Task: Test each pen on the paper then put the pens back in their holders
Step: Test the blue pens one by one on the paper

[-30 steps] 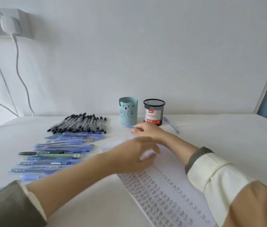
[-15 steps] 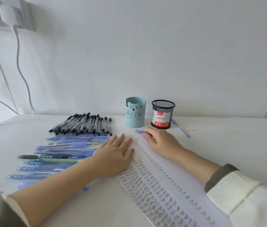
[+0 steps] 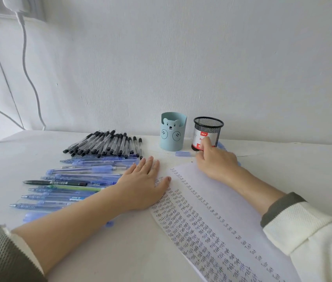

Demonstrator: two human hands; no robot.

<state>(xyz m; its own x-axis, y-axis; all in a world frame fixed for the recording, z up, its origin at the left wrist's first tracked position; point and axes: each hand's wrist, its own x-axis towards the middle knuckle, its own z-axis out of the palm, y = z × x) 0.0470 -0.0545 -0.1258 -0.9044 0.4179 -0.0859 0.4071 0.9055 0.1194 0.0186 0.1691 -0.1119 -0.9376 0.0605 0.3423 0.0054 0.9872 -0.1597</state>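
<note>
- One sheet of paper (image 3: 222, 210) lies slantwise on the white table (image 3: 283, 169), running from the middle toward 5 o'clock. It carries packed columns of handwritten "Test" along its left side and one sparse column further right.
- Two holders stand at 12 o'clock from the paper, side by side and apart: a blue bear holder (image 3: 173, 135) on the left and a black mesh holder (image 3: 208, 129) on the right. No pens show above either rim.
- At 10 o'clock lies a tight row of black-capped pens (image 3: 108, 145), close to twenty, too closely packed to count exactly.
- Below them, toward 9 o'clock, are about a dozen blue pens (image 3: 91, 170) lying crosswise, with one black pen (image 3: 55, 182) and one green pen (image 3: 75, 187) among them.
- The left hand (image 3: 144, 184) lies palm down with all five fingers spread and straight. It grasps nothing; the thumb tip is on the paper's left edge.
- The right hand (image 3: 216, 159) sits at the paper's top corner with its fingers curled and the index finger raised against the mesh holder.
- A blue pen end (image 3: 182, 153) lies just left of the right hand's knuckles. I cannot tell whether the fingers pinch it.
</note>
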